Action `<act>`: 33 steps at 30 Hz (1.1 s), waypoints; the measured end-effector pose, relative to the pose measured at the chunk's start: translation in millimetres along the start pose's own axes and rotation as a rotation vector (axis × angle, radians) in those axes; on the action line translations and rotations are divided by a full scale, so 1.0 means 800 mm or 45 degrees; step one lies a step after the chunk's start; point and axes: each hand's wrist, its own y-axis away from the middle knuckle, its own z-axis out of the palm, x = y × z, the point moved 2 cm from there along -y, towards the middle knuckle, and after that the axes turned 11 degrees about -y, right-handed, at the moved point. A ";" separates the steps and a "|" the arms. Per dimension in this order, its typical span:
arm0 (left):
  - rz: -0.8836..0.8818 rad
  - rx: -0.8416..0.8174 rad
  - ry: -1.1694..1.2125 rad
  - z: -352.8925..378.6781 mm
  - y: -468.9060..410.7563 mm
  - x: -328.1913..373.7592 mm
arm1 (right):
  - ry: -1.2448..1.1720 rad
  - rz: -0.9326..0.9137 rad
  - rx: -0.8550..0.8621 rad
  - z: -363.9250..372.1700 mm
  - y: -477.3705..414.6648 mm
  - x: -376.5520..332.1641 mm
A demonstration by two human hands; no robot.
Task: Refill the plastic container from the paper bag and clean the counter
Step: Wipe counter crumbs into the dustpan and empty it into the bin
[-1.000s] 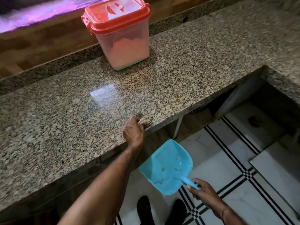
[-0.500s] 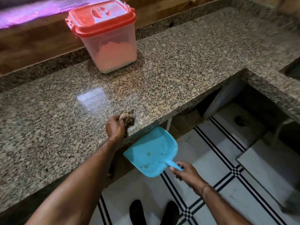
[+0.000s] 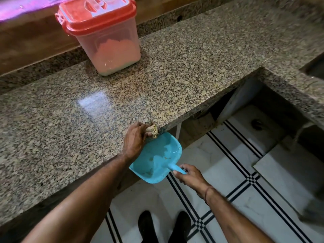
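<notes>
At the counter [image 3: 175, 67] edge, with rag [image 3: 154, 129] clutched in left hand [image 3: 135, 139], the dustpan [image 3: 157, 155] gripped by right hand [image 3: 191, 176] was best kept flush.

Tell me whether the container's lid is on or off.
On. The red lid sits squarely atop the plastic container, covering its whole mouth.

The counter [image 3: 175, 71] is speckled tan-and-black granite. The container [image 3: 112, 50] is clear with a red lid [image 3: 96, 14]. The dustpan [image 3: 157, 158] is turquoise. The floor [image 3: 236, 176] is white with black stripes.
</notes>
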 end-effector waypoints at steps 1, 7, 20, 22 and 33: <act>0.011 0.003 0.019 -0.001 0.000 0.002 | 0.016 0.003 0.017 0.002 -0.001 -0.005; -0.130 -0.184 0.082 0.000 -0.031 -0.002 | 0.089 0.027 0.087 0.018 -0.006 -0.029; -0.133 -0.157 -0.023 -0.015 0.004 0.013 | 0.119 0.077 0.171 0.029 0.021 -0.039; -0.096 -0.117 0.014 -0.014 0.016 0.019 | 0.130 0.076 0.166 0.028 0.023 -0.042; 0.001 -0.157 0.100 -0.006 -0.029 -0.029 | 0.124 0.061 0.145 0.019 0.011 -0.033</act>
